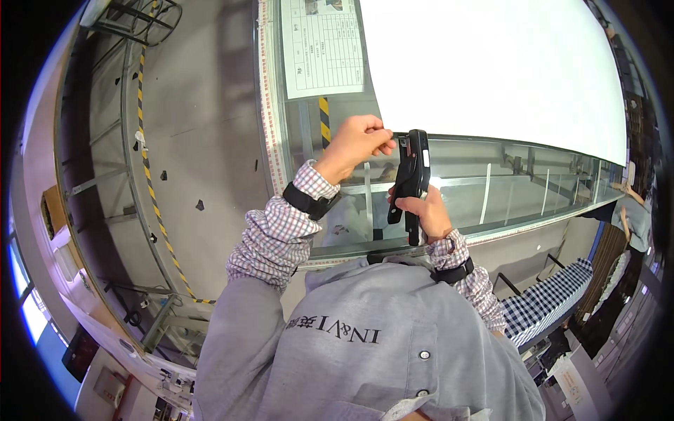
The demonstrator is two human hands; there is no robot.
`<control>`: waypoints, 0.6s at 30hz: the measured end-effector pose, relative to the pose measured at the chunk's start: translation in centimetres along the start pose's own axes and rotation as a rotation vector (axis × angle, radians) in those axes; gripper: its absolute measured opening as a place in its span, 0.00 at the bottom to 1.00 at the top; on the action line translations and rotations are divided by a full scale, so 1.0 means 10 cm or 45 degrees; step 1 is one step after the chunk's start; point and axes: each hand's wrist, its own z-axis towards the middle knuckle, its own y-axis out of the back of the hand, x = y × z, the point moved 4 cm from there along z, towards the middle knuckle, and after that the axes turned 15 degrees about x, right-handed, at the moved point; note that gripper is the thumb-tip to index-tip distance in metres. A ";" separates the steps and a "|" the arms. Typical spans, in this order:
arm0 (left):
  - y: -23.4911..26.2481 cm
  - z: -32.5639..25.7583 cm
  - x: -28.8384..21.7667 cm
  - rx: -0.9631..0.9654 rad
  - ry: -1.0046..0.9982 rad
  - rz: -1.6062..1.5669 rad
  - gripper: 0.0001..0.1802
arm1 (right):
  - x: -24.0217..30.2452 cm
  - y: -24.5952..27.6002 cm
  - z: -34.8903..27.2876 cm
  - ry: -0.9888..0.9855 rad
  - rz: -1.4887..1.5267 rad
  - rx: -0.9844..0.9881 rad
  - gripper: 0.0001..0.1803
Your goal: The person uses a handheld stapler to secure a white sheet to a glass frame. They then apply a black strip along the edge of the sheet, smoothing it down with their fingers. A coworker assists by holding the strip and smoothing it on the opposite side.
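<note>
My right hand [430, 210] is wrapped round a black plier stapler [414, 172], which stands lengthwise with its head pointing away from me. The stapler's head meets the near edge of a large white sheet [498, 67], close to the sheet's left corner. Just left of the head, my left hand [359, 146] is closed, thumb and fingertips pressed together at that corner. What lies between those fingertips is too small to make out.
Beneath is a glass-topped table [456, 193] with a metal frame. A printed paper form [324, 52] lies on the glass to the left. A checkered cloth [551, 298] covers a bench at the right. Another person [635, 217] is at the far right edge.
</note>
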 end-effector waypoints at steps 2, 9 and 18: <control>0.08 0.00 0.00 -0.021 -0.022 0.021 0.09 | 0.02 0.00 0.01 0.004 -0.032 -0.003 0.11; 0.17 0.00 -0.06 -0.014 -0.141 0.099 0.08 | 0.02 -0.01 0.02 0.005 -0.024 0.004 0.11; 0.15 -0.01 -0.16 -0.112 -0.142 0.116 0.08 | 0.13 -0.09 0.08 0.025 -0.101 0.018 0.11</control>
